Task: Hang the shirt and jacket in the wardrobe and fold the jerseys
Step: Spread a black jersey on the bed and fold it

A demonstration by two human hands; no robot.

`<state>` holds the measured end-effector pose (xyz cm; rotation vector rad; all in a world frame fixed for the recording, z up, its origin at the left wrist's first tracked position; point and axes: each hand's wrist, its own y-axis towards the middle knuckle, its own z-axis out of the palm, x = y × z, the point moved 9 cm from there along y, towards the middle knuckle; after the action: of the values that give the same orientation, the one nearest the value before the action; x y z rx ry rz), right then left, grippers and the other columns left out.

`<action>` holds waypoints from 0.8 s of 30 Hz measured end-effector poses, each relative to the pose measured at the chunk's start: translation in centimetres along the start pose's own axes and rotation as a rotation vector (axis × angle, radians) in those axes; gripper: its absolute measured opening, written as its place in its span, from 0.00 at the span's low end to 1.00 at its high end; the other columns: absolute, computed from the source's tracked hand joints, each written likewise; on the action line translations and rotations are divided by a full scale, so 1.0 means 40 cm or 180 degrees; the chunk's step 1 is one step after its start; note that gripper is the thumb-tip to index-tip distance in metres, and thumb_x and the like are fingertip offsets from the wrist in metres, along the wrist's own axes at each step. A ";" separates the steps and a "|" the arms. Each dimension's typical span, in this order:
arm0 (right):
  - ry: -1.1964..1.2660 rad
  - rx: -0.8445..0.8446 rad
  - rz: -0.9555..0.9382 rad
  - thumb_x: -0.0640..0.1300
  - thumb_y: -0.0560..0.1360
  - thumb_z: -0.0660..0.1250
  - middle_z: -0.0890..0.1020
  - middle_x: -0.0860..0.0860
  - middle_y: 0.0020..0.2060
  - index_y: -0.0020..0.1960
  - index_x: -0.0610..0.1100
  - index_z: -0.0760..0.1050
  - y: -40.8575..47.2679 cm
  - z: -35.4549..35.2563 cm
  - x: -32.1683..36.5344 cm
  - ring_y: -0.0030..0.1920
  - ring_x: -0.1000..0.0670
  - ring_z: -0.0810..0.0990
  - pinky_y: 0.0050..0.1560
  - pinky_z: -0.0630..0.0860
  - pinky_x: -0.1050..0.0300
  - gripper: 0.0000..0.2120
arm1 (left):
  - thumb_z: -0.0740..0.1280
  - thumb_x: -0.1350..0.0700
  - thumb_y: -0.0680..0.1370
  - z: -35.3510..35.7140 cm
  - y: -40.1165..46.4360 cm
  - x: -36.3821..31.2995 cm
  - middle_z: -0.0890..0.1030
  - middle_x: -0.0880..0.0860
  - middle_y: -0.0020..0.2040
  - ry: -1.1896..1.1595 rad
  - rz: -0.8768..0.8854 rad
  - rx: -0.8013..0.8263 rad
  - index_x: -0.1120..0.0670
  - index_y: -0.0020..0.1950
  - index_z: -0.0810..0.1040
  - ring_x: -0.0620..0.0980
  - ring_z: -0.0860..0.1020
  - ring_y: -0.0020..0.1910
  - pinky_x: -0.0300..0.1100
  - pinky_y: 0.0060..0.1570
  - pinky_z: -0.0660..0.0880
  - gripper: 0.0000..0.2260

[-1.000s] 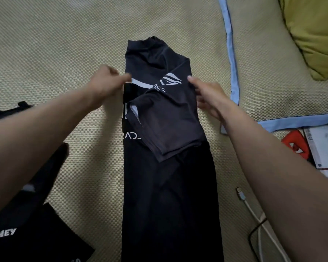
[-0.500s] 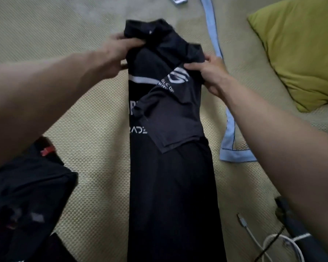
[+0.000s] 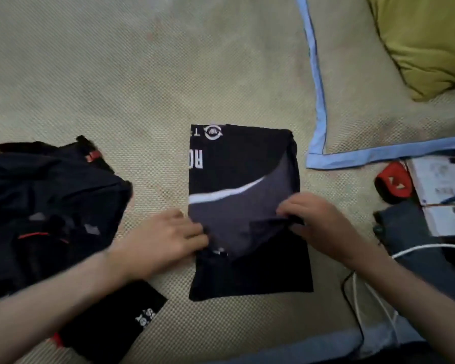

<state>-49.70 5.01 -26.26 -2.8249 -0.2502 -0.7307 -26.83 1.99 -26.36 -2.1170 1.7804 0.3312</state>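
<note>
A black and grey jersey (image 3: 242, 179) with white lettering lies folded in half on the woven mat, in the middle of the view. My left hand (image 3: 166, 237) pinches its folded-over top edge at the left side. My right hand (image 3: 318, 222) pinches the same edge at the right side. Both hands sit low over the jersey's near half. A heap of other black garments (image 3: 45, 206) with red and white trim lies at the left, partly under my left forearm.
The beige woven mat (image 3: 116, 88) covers the bed. A second mat with blue edging (image 3: 318, 106) lies at the right with a yellow-green pillow (image 3: 426, 40) on it. A red object (image 3: 393, 181), white boxes (image 3: 441, 185) and white and black cables (image 3: 363, 306) lie at right.
Both hands took hold of the jersey's collar end and brought it toward me, folding the long jersey in half. The view shifted down and back.
</note>
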 end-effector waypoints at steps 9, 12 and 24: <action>0.0347 0.0091 0.1292 0.48 0.70 0.66 0.76 0.47 0.69 0.69 0.42 0.75 -0.142 0.121 -0.067 0.70 0.48 0.74 0.71 0.65 0.60 0.28 | 0.63 0.49 0.73 0.190 -0.060 0.060 0.81 0.44 0.58 -0.1941 -0.1411 0.0324 0.50 0.65 0.79 0.45 0.80 0.55 0.42 0.59 0.75 0.21; 0.0044 -0.0438 0.1354 0.47 0.74 0.68 0.74 0.47 0.69 0.71 0.42 0.70 0.004 0.038 -0.118 0.68 0.46 0.73 0.70 0.69 0.51 0.27 | 0.70 0.52 0.76 0.044 0.048 0.238 0.77 0.52 0.62 -0.1284 -0.1944 -0.0639 0.54 0.68 0.76 0.51 0.76 0.60 0.50 0.65 0.72 0.20; -0.0686 0.0960 0.1636 0.49 0.67 0.76 0.80 0.48 0.42 0.45 0.45 0.78 0.251 0.010 -0.211 0.50 0.42 0.81 0.47 0.76 0.51 0.12 | 0.76 0.59 0.73 -0.029 0.290 0.344 0.82 0.53 0.48 -0.1898 -0.2025 0.0206 0.56 0.49 0.79 0.49 0.79 0.43 0.36 0.37 0.73 0.08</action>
<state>-54.62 -5.49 -32.37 -2.5079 0.3019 -0.2516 -35.78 -12.57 -32.14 -2.1034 0.7381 0.6263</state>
